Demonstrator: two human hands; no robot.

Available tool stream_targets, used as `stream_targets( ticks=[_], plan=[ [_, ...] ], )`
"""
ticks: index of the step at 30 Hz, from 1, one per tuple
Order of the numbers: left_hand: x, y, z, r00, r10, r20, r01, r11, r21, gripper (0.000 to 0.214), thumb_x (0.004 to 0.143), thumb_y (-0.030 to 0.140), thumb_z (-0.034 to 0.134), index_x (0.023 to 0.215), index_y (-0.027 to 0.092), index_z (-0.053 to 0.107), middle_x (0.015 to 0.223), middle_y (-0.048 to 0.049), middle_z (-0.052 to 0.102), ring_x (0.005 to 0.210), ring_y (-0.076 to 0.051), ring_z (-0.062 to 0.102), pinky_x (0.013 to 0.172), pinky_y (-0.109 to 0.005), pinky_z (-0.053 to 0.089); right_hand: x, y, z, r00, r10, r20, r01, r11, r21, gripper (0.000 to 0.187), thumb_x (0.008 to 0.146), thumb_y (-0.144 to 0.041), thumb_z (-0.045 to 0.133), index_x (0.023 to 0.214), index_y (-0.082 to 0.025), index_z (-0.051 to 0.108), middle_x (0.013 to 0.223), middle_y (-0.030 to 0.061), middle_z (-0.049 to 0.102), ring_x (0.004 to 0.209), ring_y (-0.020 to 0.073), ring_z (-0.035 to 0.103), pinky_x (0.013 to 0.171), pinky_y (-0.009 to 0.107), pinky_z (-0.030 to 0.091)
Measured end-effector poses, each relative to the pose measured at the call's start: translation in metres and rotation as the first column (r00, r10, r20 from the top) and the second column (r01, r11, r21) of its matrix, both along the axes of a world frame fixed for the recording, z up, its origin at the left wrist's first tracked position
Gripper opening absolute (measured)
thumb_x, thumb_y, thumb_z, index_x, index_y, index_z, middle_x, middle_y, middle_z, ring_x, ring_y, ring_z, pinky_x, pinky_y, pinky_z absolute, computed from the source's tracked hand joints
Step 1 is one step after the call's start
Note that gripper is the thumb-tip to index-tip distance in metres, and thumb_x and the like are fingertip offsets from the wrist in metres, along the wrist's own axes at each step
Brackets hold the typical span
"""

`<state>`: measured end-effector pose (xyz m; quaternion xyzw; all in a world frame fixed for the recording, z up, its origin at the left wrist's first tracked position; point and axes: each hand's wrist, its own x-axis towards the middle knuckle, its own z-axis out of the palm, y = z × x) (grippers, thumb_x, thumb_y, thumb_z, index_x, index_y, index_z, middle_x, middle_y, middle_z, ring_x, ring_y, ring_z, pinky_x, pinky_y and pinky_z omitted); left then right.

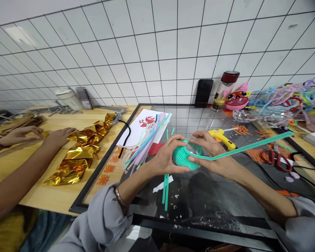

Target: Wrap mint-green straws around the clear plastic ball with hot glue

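While reaching in from lower left and lower right, both forearms angled inward, holds a clear rounded shell point(196, 148) wound with a coiled green strip point(184, 160) between both hands, above the dark tabletop point(187, 120). With left hand point(170, 157), cups the coiled side, fingers arched over top, thumb stretched low along the coils, spread to the shell's width. With right hand point(206, 148), clasps the opposite side, fingers curved over the bare clear part, thumb pressing the strip against it. Note strip's free end running across right hand, then out and up to the right. Note two loose green strips point(165, 192) lying below left hand, yellow glue gun point(224, 138) just beyond right hand.
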<state>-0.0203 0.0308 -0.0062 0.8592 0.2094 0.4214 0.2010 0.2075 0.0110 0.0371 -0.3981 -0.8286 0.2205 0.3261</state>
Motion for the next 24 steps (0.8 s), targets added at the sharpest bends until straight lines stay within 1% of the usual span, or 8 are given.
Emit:
stream_targets(
  ticks=[4,6,9,13,14,18,24],
  plan=[
    [-0.0006,0.0000,0.0007,1.000,0.004,-0.011,-0.004,1.000,0.000,0.077,0.069,0.048,0.086,0.132,0.027,0.047,0.134,-0.0137,0.048,0.133,-0.033,0.049,0.110,-0.056,0.046,-0.0018,0.0015,0.0052,0.999,0.052,-0.004,-0.052,0.998,-0.019,0.046,0.085,-0.050,0.071,0.124,-0.027,0.068,0.118,0.0101,0.060,0.108,0.0278,0.064,0.092,0.046,0.055],
    [-0.0011,0.0000,0.0012,1.000,0.013,-0.024,-0.013,1.000,-0.002,0.078,0.069,0.048,0.086,0.132,0.027,0.047,0.134,-0.0140,0.049,0.134,-0.034,0.049,0.111,-0.057,0.045,-0.0021,0.0021,0.0068,0.998,0.066,-0.010,-0.066,0.998,-0.022,0.045,0.085,-0.050,0.071,0.123,-0.027,0.068,0.113,0.0087,0.061,0.104,0.0260,0.064,0.090,0.045,0.056],
    [-0.0016,0.0001,0.0012,0.999,0.022,-0.033,-0.022,1.000,-0.005,0.079,0.069,0.048,0.087,0.133,0.027,0.047,0.135,-0.0147,0.050,0.133,-0.034,0.051,0.111,-0.058,0.045,-0.0021,0.0020,0.0080,0.998,0.059,-0.025,-0.060,0.998,-0.027,0.047,0.084,-0.050,0.072,0.125,-0.027,0.067,0.111,0.0083,0.061,0.100,0.0242,0.064,0.087,0.043,0.056],
    [-0.0017,0.0003,0.0004,1.000,-0.004,-0.004,0.003,1.000,-0.025,0.077,0.071,0.046,0.086,0.135,0.027,0.047,0.136,-0.0151,0.053,0.131,-0.033,0.054,0.110,-0.056,0.046,-0.0022,0.0024,0.0073,0.999,0.037,-0.007,-0.037,0.996,-0.082,0.051,0.082,-0.050,0.074,0.127,-0.028,0.067,0.110,0.0080,0.061,0.085,0.0203,0.063,0.077,0.039,0.057],
    [-0.0017,0.0004,0.0001,1.000,-0.010,0.005,0.010,0.999,-0.031,0.077,0.071,0.045,0.086,0.135,0.027,0.047,0.137,-0.0153,0.053,0.131,-0.033,0.054,0.110,-0.056,0.047,-0.0022,0.0031,0.0066,0.999,0.036,-0.009,-0.036,0.996,-0.085,0.051,0.082,-0.051,0.074,0.127,-0.027,0.067,0.110,0.0081,0.061,0.086,0.0204,0.063,0.077,0.039,0.056],
    [-0.0015,0.0011,-0.0010,0.999,-0.028,0.038,0.029,0.999,-0.037,0.077,0.071,0.041,0.087,0.135,0.027,0.048,0.137,-0.0156,0.054,0.133,-0.033,0.054,0.109,-0.055,0.048,-0.0026,0.0062,0.0034,0.998,0.046,-0.046,-0.049,0.997,-0.059,0.052,0.081,-0.051,0.074,0.126,-0.026,0.067,0.112,0.0090,0.060,0.099,0.0241,0.062,0.085,0.042,0.055],
    [0.0001,0.0014,-0.0008,0.998,-0.039,0.053,0.042,0.998,-0.053,0.078,0.071,0.042,0.087,0.136,0.026,0.047,0.138,-0.0153,0.054,0.133,-0.033,0.053,0.111,-0.055,0.046,-0.0033,0.0053,0.0058,1.000,0.026,-0.008,-0.027,0.996,-0.089,0.050,0.082,-0.052,0.073,0.124,-0.026,0.068,0.111,0.0083,0.059,0.090,0.0216,0.063,0.080,0.040,0.056]
  ],
)
